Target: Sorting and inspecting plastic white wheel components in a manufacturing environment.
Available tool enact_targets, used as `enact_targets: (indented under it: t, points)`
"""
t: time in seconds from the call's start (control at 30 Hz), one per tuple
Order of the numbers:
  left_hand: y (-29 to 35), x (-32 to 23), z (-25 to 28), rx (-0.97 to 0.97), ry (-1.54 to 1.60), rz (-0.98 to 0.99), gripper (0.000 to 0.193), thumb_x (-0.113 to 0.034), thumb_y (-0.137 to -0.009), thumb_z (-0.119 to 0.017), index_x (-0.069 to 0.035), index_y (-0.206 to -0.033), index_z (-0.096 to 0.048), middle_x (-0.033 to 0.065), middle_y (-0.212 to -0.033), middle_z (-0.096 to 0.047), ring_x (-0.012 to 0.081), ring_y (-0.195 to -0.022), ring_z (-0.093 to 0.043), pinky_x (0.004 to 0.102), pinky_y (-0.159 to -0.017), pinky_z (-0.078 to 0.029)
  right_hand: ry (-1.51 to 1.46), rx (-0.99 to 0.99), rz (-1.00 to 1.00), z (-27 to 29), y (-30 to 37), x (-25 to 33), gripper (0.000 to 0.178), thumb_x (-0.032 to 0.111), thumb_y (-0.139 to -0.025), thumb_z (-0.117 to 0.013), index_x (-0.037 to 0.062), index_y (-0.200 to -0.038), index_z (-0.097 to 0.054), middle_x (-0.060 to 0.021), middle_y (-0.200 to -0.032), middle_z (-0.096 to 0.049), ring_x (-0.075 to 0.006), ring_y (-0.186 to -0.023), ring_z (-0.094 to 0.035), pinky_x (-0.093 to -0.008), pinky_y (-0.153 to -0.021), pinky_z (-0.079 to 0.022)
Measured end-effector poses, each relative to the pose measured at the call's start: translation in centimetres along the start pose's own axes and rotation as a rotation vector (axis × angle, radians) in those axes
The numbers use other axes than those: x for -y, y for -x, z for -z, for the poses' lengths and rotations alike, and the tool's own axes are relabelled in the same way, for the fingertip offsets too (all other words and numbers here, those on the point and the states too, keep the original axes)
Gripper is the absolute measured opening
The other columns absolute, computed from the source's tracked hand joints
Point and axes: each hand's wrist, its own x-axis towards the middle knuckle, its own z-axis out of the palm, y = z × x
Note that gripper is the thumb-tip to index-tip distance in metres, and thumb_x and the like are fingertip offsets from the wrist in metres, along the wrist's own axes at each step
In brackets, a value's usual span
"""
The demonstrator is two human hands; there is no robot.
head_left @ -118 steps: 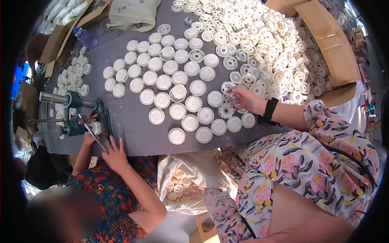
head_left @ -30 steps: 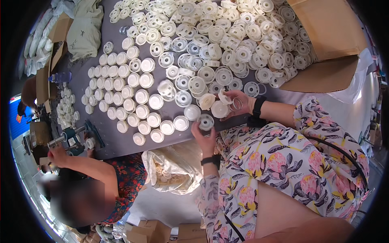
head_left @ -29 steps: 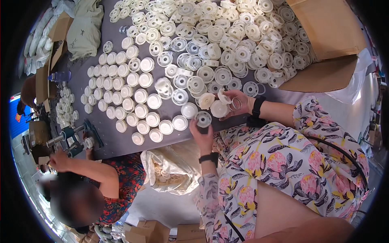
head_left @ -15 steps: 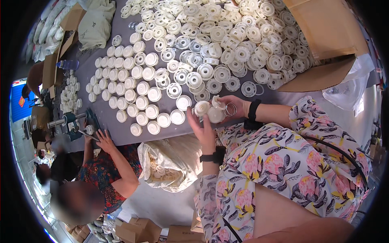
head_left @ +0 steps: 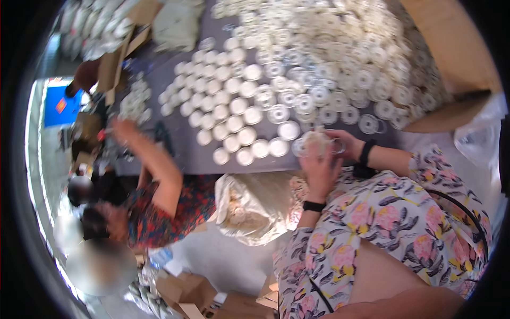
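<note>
At the near edge of the grey table, the left hand and right hand meet, both closed on one small white round part, just right of the rows of white discs.

I am seeing motion blur smearing the whole frame. The white disc is sitting half hidden between my left hand and right hand, so its shape is staying unclear. At nine o'clock, a co-worker's raised hand is blurring out. At one o'clock, the disc pile is melting together.
</note>
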Motion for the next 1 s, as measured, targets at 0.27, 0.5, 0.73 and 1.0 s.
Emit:
enact_targets:
  t: [0.27,0.5,0.73,1.0]
  points:
    - [-1.5,-0.5,3.2,-0.089,0.476,0.112,0.019,-0.005,-0.073,-0.067,-0.007,-0.092,-0.064,0.0126,-0.115,-0.055,0.0303,-0.109,-0.05,0.0383,-0.091,-0.039,-0.054,0.048,0.0,-1.8,-0.7,-0.7,0.036,0.032,-0.092,-0.041,0.004,-0.11,-0.054,-0.0132,-0.105,-0.061,-0.0238,-0.088,-0.063,-0.0369,-0.079,-0.051]
    - [3.9,6.0,0.0,-0.299,1.046,0.721,0.012,0.001,-0.084,-0.057,0.0,-0.095,-0.061,0.0059,-0.1,-0.061,0.0121,-0.088,-0.056,0.0238,-0.079,-0.045,-0.115,0.117,0.115,0.5,1.1,2.1,0.039,0.034,-0.093,-0.039,0.0113,-0.124,-0.046,-0.0107,-0.121,-0.053,-0.0269,-0.106,-0.055,-0.0477,-0.088,-0.045]
    - [1.5,8.2,-2.6,-0.112,-0.074,0.246,0.025,-0.008,-0.073,-0.066,-0.008,-0.098,-0.063,0.012,-0.101,-0.056,0.0301,-0.096,-0.052,0.0404,-0.081,-0.04,-0.121,0.103,0.141,1.2,2.9,1.7,0.039,0.037,-0.093,-0.04,0.0153,-0.125,-0.045,-0.0106,-0.122,-0.052,-0.028,-0.107,-0.055,-0.0477,-0.086,-0.047]
    - [1.6,7.4,-1.8,-0.105,0.107,0.307,0.044,-0.013,-0.076,-0.065,-0.008,-0.117,-0.053,0.0132,-0.107,-0.054,0.0273,-0.098,-0.051,0.0372,-0.084,-0.039,-0.056,0.113,0.083,0.7,2.8,1.7,0.044,0.037,-0.093,-0.038,0.009,-0.127,-0.042,-0.0116,-0.117,-0.055,-0.0271,-0.104,-0.057,-0.0451,-0.083,-0.049]
